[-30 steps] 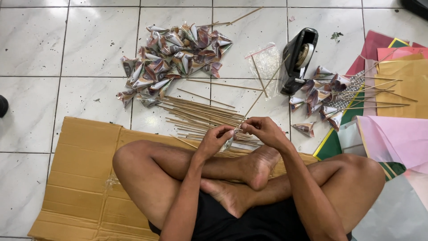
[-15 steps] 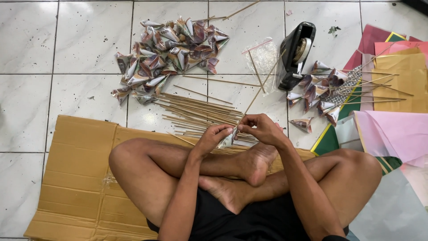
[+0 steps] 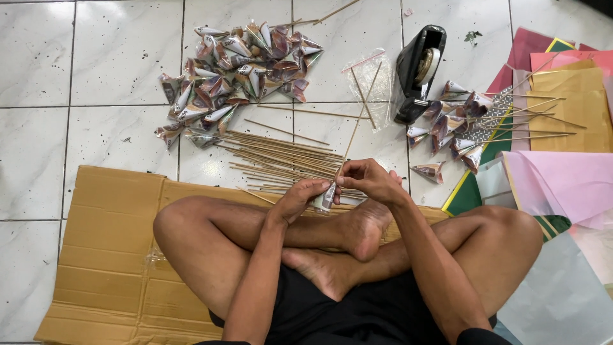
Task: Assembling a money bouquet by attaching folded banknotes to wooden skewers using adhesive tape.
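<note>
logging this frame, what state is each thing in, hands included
left hand: gripping the folded banknote cone
right hand: pinching the thin wooden stick in that cone
black tape dispenser: lying on its side
flattened brown cardboard: spread flat on floor

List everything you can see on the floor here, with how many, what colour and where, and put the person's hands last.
Folded paper cones: a big pile, patterned grey and brown, top centre on the tiles.
Thin sticks: a loose bundle, tan, on the tiles just beyond the hands.
Cones on sticks: several, same pattern, right of the tape dispenser.
Tape dispenser: one, black, upper right.
Plastic bag: one, clear, left of the dispenser.
Paper sheets: a stack, pink, red, tan, green, far right.
Cardboard: one flattened sheet, brown, under the person.
Left hand and right hand: together gripping one cone on a stick.
</note>
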